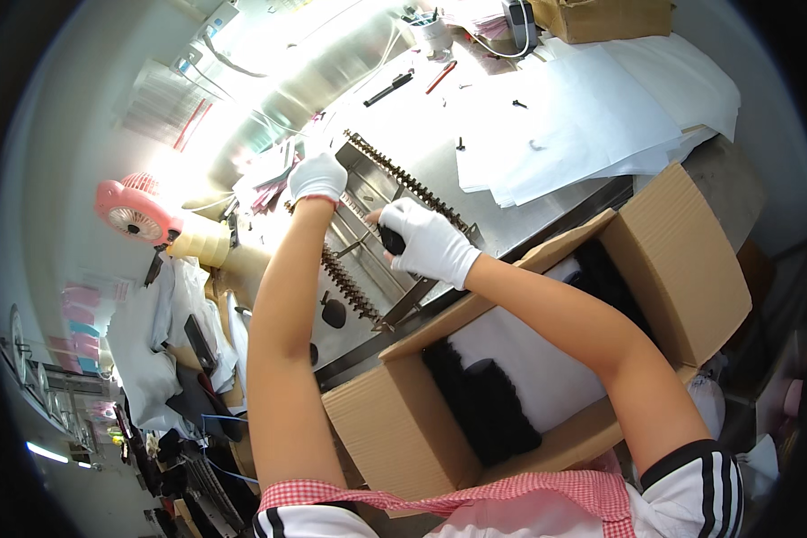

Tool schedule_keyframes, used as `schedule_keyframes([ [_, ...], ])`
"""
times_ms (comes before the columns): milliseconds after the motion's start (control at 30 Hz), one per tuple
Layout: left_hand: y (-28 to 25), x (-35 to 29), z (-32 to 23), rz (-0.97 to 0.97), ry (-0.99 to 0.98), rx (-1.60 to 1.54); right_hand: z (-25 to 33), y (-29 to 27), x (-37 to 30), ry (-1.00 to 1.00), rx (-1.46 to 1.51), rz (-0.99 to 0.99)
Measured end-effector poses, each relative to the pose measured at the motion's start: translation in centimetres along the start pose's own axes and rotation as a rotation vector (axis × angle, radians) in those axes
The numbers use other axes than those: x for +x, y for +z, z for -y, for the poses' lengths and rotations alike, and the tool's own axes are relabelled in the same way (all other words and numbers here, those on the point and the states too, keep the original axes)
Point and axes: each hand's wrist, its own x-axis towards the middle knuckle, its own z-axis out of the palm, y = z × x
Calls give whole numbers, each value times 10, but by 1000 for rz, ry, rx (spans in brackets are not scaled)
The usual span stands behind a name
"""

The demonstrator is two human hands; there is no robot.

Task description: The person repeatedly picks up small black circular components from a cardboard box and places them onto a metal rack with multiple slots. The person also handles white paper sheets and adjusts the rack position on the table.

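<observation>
A metal rack (360, 235) with dark toothed or coiled rods (408, 177) along its sides lies on the steel table. My left hand (318, 175), in a white glove, is at the rack's far left corner; glare and the hand's own back hide its fingers. My right hand (430, 240), in a white glove with bare fingertips, is above the rack, its fingers closed on a small black rounded piece (391, 239). A similar black oval piece with a short stem (334, 312) lies on the table left of the rack's near end.
Close to me stands an open cardboard box (403, 412) holding black fluffy pieces (489, 403) and white sheets. White paper (583, 117) lies at the right, with a black pen (388, 90), a red pen (441, 77) and small dark bits nearby. A pink fan (134, 213) is at left.
</observation>
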Motion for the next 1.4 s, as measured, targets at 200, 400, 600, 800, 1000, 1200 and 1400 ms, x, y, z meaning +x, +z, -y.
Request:
schedule_keyframes([
  [200,-47,-126,-15,180,134,-832,26,-4,-14,33,84,-238],
  [400,-87,-230,-41,428,119,-1400,74,-39,-59,-164,46,-195],
  [600,-79,-286,-75,686,45,-1867,88,-68,-123,-187,-100,73],
  [800,-19,-299,-83,921,217,-1251,51,-118,-164,-32,-50,398],
  [1000,58,-291,-97,1022,540,-686,31,-140,-182,78,-173,607],
  [1200,88,-289,-101,1131,550,-709,32,-128,-145,-232,-180,498],
  [1400,115,-308,-123,852,437,-512,22,-68,-55,-527,-353,313],
])
